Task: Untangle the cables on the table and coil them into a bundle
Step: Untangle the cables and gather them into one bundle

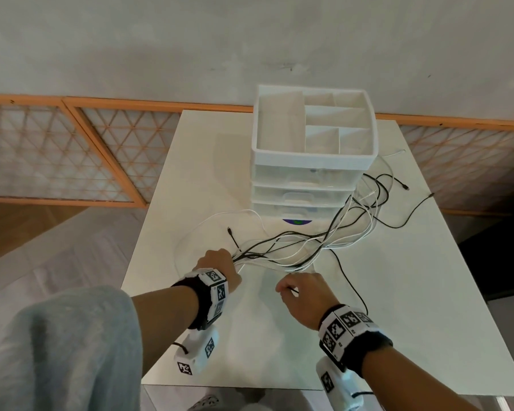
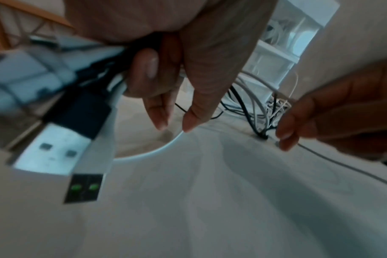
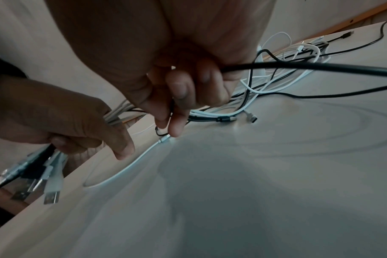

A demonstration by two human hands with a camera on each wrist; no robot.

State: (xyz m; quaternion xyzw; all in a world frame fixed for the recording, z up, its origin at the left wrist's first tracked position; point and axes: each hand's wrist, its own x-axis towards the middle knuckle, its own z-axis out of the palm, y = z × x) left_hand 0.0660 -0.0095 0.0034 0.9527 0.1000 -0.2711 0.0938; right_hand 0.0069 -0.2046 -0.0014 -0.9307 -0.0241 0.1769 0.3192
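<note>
Two hands (image 1: 220, 266). One desk (image 1: 398, 292). One drawer box (image 1: 309, 179), three drawers. Many cables (image 1: 309, 244), black and white, too tangled to count.

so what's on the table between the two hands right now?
Head view: between left hand and right hand lies bare table, crossed only by cable strands fanning out of the left grip.

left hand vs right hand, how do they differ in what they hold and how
The left hand grips a whole bunch of black and white cables, their USB plugs hanging out below it; the right hand holds a single black cable. The left hand sits at the table's left edge; the right, nearer the middle. Both hover just above the table.
</note>
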